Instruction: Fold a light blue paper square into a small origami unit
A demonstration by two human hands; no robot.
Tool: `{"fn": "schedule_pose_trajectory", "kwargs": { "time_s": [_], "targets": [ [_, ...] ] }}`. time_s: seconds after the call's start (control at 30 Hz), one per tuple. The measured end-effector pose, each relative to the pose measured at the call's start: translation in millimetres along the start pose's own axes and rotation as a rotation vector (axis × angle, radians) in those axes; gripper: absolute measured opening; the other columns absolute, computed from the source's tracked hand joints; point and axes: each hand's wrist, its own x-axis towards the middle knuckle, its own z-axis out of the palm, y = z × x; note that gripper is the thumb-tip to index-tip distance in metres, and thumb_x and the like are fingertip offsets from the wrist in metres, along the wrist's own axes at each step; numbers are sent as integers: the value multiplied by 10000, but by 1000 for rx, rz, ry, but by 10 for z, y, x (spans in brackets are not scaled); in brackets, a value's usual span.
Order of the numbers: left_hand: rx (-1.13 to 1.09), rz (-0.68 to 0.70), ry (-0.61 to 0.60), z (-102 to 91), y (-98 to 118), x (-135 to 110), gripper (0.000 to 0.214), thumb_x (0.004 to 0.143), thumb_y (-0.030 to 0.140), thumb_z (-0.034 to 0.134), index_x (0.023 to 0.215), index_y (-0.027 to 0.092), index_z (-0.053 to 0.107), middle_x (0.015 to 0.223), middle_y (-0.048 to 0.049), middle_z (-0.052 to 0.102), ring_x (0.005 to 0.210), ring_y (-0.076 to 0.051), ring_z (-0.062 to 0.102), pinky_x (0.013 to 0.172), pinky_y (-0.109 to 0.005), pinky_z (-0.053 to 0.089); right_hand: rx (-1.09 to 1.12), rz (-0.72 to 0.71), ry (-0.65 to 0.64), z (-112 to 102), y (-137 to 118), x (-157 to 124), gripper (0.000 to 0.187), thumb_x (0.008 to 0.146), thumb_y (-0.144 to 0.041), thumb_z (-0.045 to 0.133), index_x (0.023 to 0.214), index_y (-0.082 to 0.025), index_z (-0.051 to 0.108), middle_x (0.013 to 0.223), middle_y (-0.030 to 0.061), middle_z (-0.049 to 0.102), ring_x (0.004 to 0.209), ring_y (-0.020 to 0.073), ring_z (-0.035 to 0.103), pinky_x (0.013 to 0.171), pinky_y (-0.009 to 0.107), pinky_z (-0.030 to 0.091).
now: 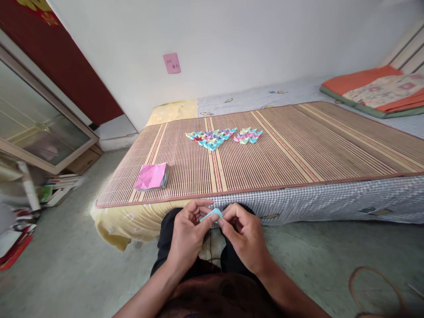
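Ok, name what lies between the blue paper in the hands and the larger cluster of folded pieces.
In the head view, a strip of checked cloth and then the striped mat lie between the blue paper and the larger cluster.

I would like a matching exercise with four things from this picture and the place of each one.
1. Blue paper
2. Paper stack
3. Pink note
4. Folded orange cloth

A. on the white wall
B. held between left hand and right hand
C. on the checked sheet
D. on the striped mat

Right pairs: 1-B; 2-D; 3-A; 4-C.
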Motion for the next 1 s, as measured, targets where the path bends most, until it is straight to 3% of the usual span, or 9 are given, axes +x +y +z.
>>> {"fn": "schedule_pose_trajectory", "kwargs": {
  "time_s": [0.2,0.33,0.5,0.7,0.8,1.0],
  "targets": [
    [-40,-164,-143,-64,-21,47,270,693,354,927,780,154,769,707,-10,717,667,-116,610,676,-223,471,-114,24,-170,-159,-81,64,149,900,-207,649,775,-218,569,696,-38,565,621,124,526,578,252,420],
    [-59,-142,-92,-56,-64,30,247,718,348,903,753,155,754,704,-4,697,673,-116,582,688,-226,457,-66,81,-135,-237,-88,98,85,908,-263,680,874,-215,619,740,-28,605,657,135,562,610,254,472],
    [-60,-133,-48,-28,-85,18,262,735,363,880,747,155,722,690,4,654,655,-115,547,664,-230,437,-81,51,-215,-279,-101,116,234,1001,-331,601,808,-205,641,680,-25,576,606,132,516,573,260,423],
    [92,-27,-52,-12,-36,-41,287,776,374,840,981,183,779,744,-9,682,677,-145,583,656,-249,462,-191,-64,-176,-268,-127,93,256,1029,-294,544,791,-212,588,699,-26,538,624,136,487,597,272,391],
    [180,-3,-24,-49,-77,-48,252,807,415,817,863,172,784,717,-28,685,678,-160,586,642,-253,460,-121,5,-200,-239,-90,95,255,1018,-329,569,794,-208,585,685,-37,505,618,128,466,567,260,358],
    [84,-68,-137,-86,-118,7,322,797,481,834,855,176,750,739,-22,674,712,-162,587,681,-258,466,-119,-10,-204,-227,-68,123,282,1002,-336,576,755,-206,535,677,-43,469,624,125,451,590,263,350]
  ]
}}
